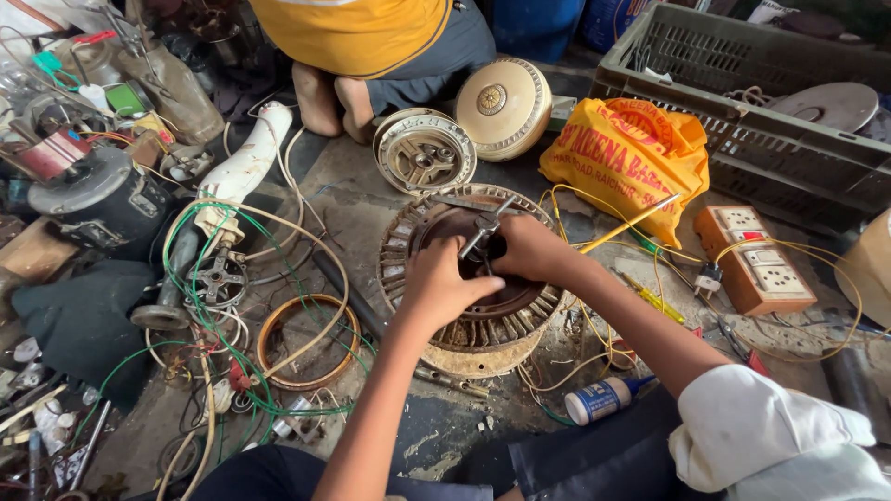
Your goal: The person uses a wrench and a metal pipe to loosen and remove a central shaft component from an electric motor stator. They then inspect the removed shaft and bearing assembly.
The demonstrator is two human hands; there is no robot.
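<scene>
Floor (371, 218) of grey concrete, dirty, carries everything. Grey slatted plastic crate (742, 111) sits at the far right corner, a round grey metal disc inside it. Orange printed cloth bag (631, 158) lies just in front of the crate. Another person in a yellow shirt (357, 32) crouches at the far edge, bare feet on the floor. Round rusty fan motor stator with copper windings (483, 320) lies at the middle of the floor, under both hands. Cream domed fan cover (506, 104) leans beyond it, touching a round grey metal end plate (424, 150). Dark grey electric motor (97, 199) rests near the left edge among tangled green and cream wires (269, 371). Orange switch-and-socket board (754, 258) lies at the right, yellow wire running to it. Copper wire ring (306, 341) lies left of the stator. White small bottle with blue cap (603, 399) lies near edge, right of centre.

Left hand (441, 283) fingers closed round the metal puller tool (483, 227) at the stator's hub. Right hand (534, 250) curled on the same tool from the other side.
</scene>
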